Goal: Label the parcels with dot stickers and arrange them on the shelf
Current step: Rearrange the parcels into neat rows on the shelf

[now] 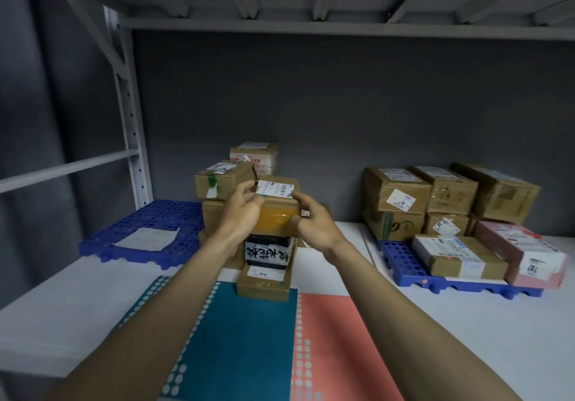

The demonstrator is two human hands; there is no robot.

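Note:
Both my hands hold a brown cardboard parcel [277, 213] with a white shipping label on top and shiny tape across its front. My left hand [241, 209] grips its left side and my right hand [306, 218] grips its right side. The parcel sits at the top of a stack, over a black-and-white printed box [269, 252] and a flat brown box [264, 284]. A teal dot-sticker sheet [239, 338] and a salmon dot-sticker sheet [339, 347] lie on the white shelf board [77, 307] in front of the stack.
More brown parcels [224, 179] stand stacked behind on the left. A blue plastic pallet [149, 229] at the left carries a white paper. At the right, a second blue pallet [404, 263] bears several cardboard parcels and a pink one [525, 254]. A grey shelf upright [130, 120] rises at the left.

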